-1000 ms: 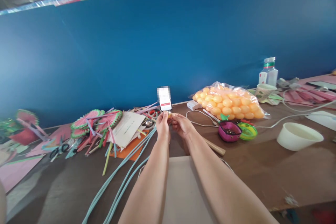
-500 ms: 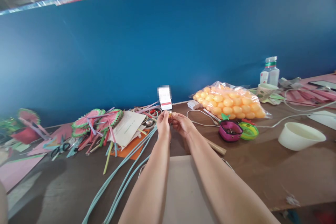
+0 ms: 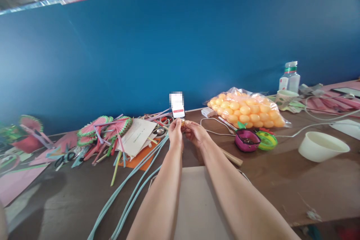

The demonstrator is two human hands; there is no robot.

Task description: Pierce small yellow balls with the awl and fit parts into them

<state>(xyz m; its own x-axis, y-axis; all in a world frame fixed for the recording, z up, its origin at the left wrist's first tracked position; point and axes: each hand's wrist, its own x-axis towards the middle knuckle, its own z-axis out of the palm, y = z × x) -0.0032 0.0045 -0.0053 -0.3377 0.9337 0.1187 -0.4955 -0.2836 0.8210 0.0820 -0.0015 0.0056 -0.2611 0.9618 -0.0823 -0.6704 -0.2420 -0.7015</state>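
Observation:
Both arms reach forward over the brown table, and my hands meet near the middle. Between the fingertips is a small shiny, yellowish piece (image 3: 183, 122), too small to name. My left hand (image 3: 175, 132) is closed, its fingers pinched at the left side of this piece. From the right, my right hand (image 3: 196, 133) pinches it too, thumb and forefinger together. Just beyond the fingers a phone (image 3: 178, 111) with a lit screen stands upright near the blue wall. To the left of my left hand lies a round metal object (image 3: 160, 131).
Left are watermelon-patterned paper fans (image 3: 119, 127), scissors (image 3: 65, 159), papers (image 3: 139, 135) and pale-blue cords (image 3: 132, 182). Right are a bag of orange balls (image 3: 247, 108), a purple pouch (image 3: 246, 140), a yellow-green container (image 3: 266, 140), a white bowl (image 3: 323, 147) and a bottle (image 3: 289, 77).
My hands keep their pinch in almost the same place. A blurred pale shape at the far left edge has moved out of view, uncovering more of the things there.

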